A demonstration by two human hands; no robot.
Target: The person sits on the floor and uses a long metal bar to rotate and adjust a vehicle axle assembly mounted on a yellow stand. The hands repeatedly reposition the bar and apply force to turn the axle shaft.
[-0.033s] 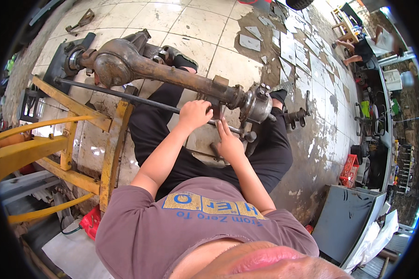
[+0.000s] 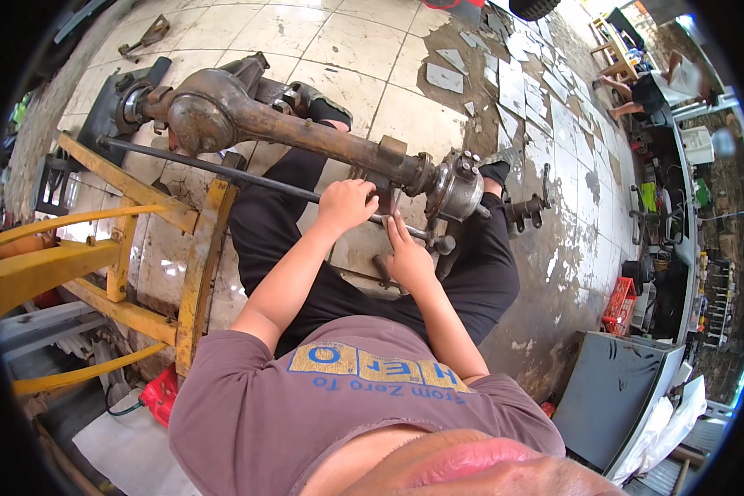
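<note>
Nothing moved: left hand (image 2: 349,204) fingers clenched on long rod (image 2: 248,179) running left-right; right hand (image 2: 408,258) fingers released, touching it.

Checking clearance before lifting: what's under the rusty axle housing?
Under the axle housing: the person's black-trousered legs, a dark rod and tiled floor. Both hands hide part of it.

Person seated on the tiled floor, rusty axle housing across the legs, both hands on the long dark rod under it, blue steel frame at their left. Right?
Not quite: the frame is yellow, not blue, as the head view shows. The rest holds: left hand and right hand are on the rod under the axle housing.
</note>
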